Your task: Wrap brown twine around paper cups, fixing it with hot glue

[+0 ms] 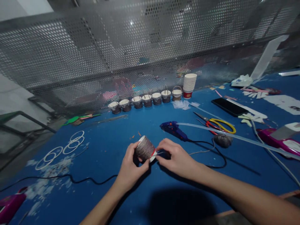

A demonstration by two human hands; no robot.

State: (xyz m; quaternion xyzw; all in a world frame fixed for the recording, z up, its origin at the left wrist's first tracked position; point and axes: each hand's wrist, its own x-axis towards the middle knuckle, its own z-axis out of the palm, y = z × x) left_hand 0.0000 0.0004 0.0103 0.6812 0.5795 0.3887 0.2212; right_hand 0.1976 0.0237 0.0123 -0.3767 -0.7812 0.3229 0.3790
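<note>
My left hand (132, 165) is closed around a paper cup (145, 149) tilted on its side above the blue table. Grey-brown yarn is wound over most of the cup, and a strip of red and white shows at one end. Beside that end, my right hand (175, 157) pinches the grey yarn (160, 153) between thumb and fingers. The strand runs off to the right, toward a dark ball of yarn (223, 141). A blue glue gun (174, 129) lies just beyond my right hand, with a long clear glue stick in it.
Several wrapped cups (147, 100) line the back by the perforated metal screen (105, 56), near stacked paper cups (189, 84). Scissors (220, 125) and a black phone (229, 107) lie right. White rings (73, 144) lie left. A black cord (77, 180) crosses the table.
</note>
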